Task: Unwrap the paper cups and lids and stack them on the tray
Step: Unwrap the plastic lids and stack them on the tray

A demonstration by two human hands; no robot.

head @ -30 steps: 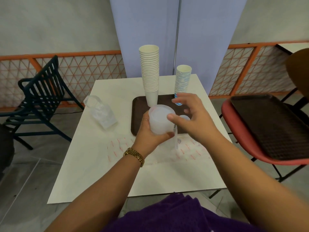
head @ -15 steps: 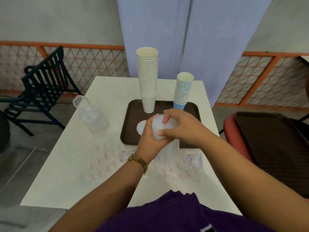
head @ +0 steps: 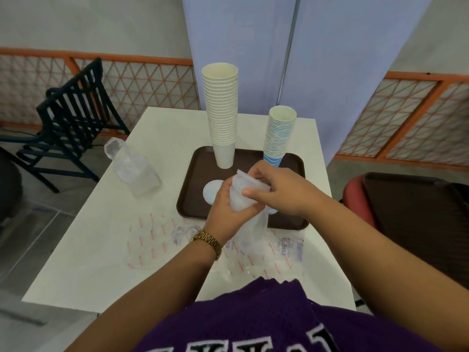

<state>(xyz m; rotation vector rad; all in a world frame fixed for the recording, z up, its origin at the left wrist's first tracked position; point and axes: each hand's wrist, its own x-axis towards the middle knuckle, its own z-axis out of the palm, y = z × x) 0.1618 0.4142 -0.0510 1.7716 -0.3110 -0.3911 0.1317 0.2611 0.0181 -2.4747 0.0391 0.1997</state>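
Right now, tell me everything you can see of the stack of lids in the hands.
The lids are a short stack of translucent white plastic discs, held tilted over the near part of the brown tray. The left hand grips the stack from below and behind; the right hand pinches its upper rim, thumb on the near side. A clear plastic sleeve hangs from the stack's lower end toward the table. Their number cannot be told.
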